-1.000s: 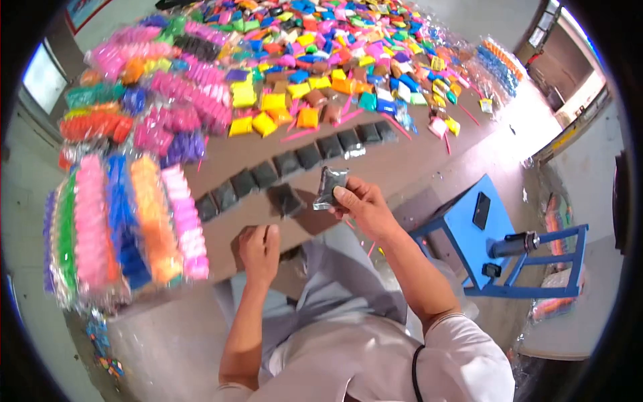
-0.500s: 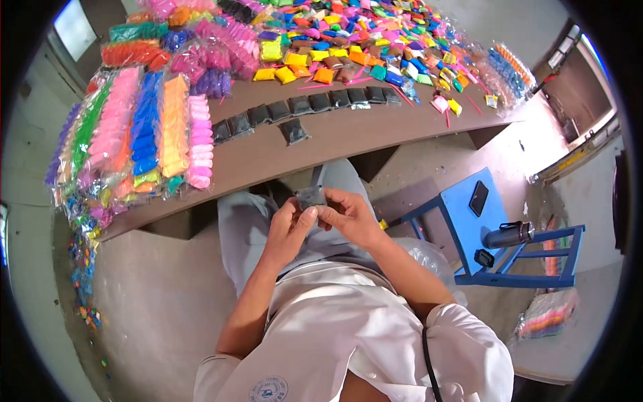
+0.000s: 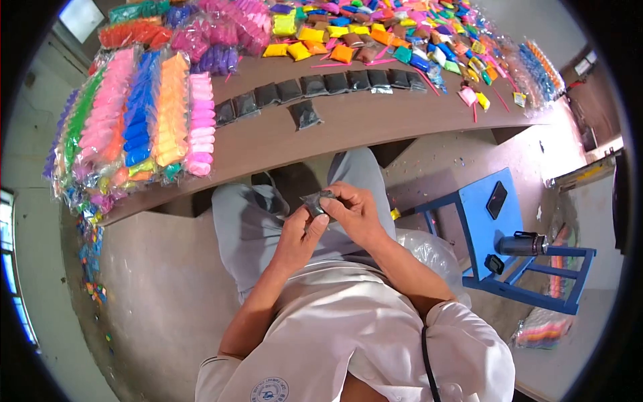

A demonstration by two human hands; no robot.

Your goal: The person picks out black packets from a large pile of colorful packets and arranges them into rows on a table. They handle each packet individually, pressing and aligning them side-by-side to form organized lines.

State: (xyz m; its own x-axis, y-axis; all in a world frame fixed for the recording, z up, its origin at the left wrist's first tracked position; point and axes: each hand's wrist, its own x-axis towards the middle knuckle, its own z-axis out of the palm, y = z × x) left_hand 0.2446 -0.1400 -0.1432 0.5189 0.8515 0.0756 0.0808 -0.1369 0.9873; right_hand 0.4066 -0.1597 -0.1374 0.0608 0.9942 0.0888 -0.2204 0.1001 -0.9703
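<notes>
Above my lap, both hands hold a small black packet [image 3: 313,202] in clear wrapping. My left hand [image 3: 299,236] pinches its lower left side with the thumb up. From the right, my right hand [image 3: 357,213] grips it, thumb pressed over its face and fingers curled behind. Part of the packet is hidden by the fingers. Ahead on the table, a curved row of similar black packets [image 3: 313,85] lies side by side. One single black packet [image 3: 305,115] rests nearer to me, apart from that row.
The brown table [image 3: 375,120] carries bagged rows of coloured packets [image 3: 137,110] at left and a loose heap of coloured packets [image 3: 402,40] at the back. To my right stands a blue stool [image 3: 479,208] with a phone [image 3: 496,199] and a flask [image 3: 522,244] on it.
The black packet has tilted, and my right thumb has moved up onto its face. My head view has shifted slightly, so the table and stool appear displaced.
</notes>
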